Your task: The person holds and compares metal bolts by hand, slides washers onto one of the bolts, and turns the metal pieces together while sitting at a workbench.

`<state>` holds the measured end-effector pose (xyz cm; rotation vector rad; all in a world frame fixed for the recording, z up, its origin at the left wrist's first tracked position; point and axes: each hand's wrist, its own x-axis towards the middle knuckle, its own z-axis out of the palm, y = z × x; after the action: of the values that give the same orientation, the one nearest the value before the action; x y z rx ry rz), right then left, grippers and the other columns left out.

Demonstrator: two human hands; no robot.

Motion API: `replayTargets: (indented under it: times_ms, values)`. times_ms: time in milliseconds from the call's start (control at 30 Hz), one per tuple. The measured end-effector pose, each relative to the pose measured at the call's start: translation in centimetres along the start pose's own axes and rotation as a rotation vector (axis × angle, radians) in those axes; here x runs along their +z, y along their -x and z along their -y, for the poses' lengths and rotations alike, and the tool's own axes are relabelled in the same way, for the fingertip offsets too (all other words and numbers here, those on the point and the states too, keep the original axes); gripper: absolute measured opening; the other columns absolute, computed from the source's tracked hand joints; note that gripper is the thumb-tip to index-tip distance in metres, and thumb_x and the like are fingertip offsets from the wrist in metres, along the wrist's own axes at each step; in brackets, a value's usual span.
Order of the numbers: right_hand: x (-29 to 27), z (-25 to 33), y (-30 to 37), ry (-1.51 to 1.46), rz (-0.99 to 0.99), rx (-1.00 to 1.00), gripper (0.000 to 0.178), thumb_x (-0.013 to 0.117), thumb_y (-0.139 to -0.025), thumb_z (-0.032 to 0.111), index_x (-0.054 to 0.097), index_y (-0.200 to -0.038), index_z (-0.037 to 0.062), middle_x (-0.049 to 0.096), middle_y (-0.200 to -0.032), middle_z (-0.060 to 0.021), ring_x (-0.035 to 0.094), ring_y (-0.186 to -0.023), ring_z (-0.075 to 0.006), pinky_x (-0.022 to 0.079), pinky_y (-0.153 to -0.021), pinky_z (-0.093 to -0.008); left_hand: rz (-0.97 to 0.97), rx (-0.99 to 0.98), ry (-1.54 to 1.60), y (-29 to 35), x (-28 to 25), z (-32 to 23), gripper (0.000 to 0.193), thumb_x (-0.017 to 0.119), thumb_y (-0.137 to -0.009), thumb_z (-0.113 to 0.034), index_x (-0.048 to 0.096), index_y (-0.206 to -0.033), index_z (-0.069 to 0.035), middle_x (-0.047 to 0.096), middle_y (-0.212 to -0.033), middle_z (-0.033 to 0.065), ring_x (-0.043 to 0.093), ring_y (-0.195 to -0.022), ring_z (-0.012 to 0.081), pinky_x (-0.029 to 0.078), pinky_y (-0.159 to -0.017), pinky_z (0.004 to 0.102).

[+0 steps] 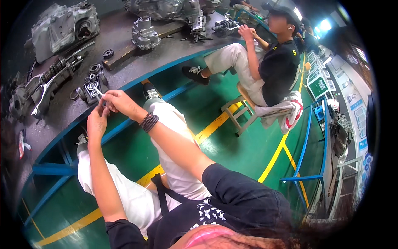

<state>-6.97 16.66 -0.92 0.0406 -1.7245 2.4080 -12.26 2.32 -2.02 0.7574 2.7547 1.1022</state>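
Both hands meet just beyond the surface's (114, 35) near edge. The right hand (121, 103) has thumb and fingers together, apparently clamped on a thin pale piece (98, 92). The left hand (98, 123) lies just beside it, fingertips close together; whether it also holds anything cannot be told.

The piece projects forward from the right grip, its long axis slanting away from the near edge and to the left, toward the bearing block (90, 84). The right hand is the nearer one. Its tip overlaps the block in view; contact cannot be confirmed. No obstruction is noted between grip and block.

Just left of the block lies a ring (74, 94); farther left, toward the surface's left end, a shaft (54, 72) rests at its housing. Past the block are a loose bearing (108, 54) and a board (124, 57), with an upright housing (145, 35) by the latter. A large casing (64, 29) stands toward the far left corner. Well to the right, a co-worker (280, 66) sits at the near edge, on a stool (244, 97).
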Motion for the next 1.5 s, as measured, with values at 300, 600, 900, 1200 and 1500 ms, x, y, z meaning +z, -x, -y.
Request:
replayTargets:
  times_ms: [300, 600, 900, 1200, 1500]
  values:
    - [0.6, -0.3, 0.0, 0.188, -0.108, -0.068, 0.027, 0.055, -0.097, 0.025, 0.068, -0.103, 0.0032, 0.058, -0.072, 0.0027, 0.049, -0.060, -0.0031, 0.040, -0.052, -0.0189, 0.312, -0.107, 0.800, -0.4, -0.9, 3.6, 0.042, 0.046, -0.100, -0.032, 0.058, -0.119, 0.003, 0.069, -0.104, 0.0135, 0.069, -0.087, 0.0236, 0.054, -0.079, 0.0351]
    - [-0.7, -0.1, -0.8, 0.230, -0.172, -0.182, 0.033, 0.062, -0.091, 0.012, 0.060, -0.124, 0.0067, 0.066, -0.094, -0.0034, 0.057, -0.070, -0.0069, 0.046, -0.058, -0.0199, 0.266, -0.013, 1.186, 0.0, -3.6, -0.3, 0.038, 0.049, -0.099, -0.023, 0.048, -0.128, 0.000, 0.061, -0.125, 0.0146, 0.061, -0.112, 0.0238, 0.046, -0.097, 0.0348]
    - [-0.6, 0.1, -0.5, 0.194, -0.155, -0.207, 0.048, 0.063, -0.088, 0.002, 0.044, -0.132, 0.0030, 0.069, -0.096, -0.0102, 0.061, -0.067, -0.0091, 0.048, -0.059, -0.0201, 0.032, -0.067, 0.971, 0.0, -2.3, 0.7, 0.033, 0.057, -0.094, -0.010, 0.050, -0.125, -0.002, 0.067, -0.111, 0.0132, 0.066, -0.099, 0.0214, 0.052, -0.088, 0.0309]
    - [-0.6, 0.0, -0.4, 0.216, -0.096, -0.148, 0.026, 0.056, -0.093, 0.007, 0.058, -0.118, -0.0008, 0.069, -0.098, -0.0097, 0.064, -0.077, -0.0114, 0.051, -0.069, -0.0239, 0.018, -0.238, 0.969, -0.1, -3.1, 0.4, 0.032, 0.046, -0.101, -0.028, 0.060, -0.115, -0.003, 0.066, -0.092, 0.0075, 0.066, -0.084, 0.0185, 0.053, -0.081, 0.0315]
    - [-0.4, 0.3, -0.5, 0.133, -0.030, -0.090, 0.027, 0.055, -0.094, 0.005, 0.058, -0.119, -0.0028, 0.068, -0.105, -0.0123, 0.067, -0.088, -0.0170, 0.054, -0.081, -0.0267, 0.043, -0.244, 0.979, 0.2, -3.2, 0.8, 0.028, 0.049, -0.100, -0.027, 0.063, -0.111, -0.005, 0.050, -0.075, -0.0039, 0.043, -0.060, 0.0052, 0.035, -0.053, 0.0197]
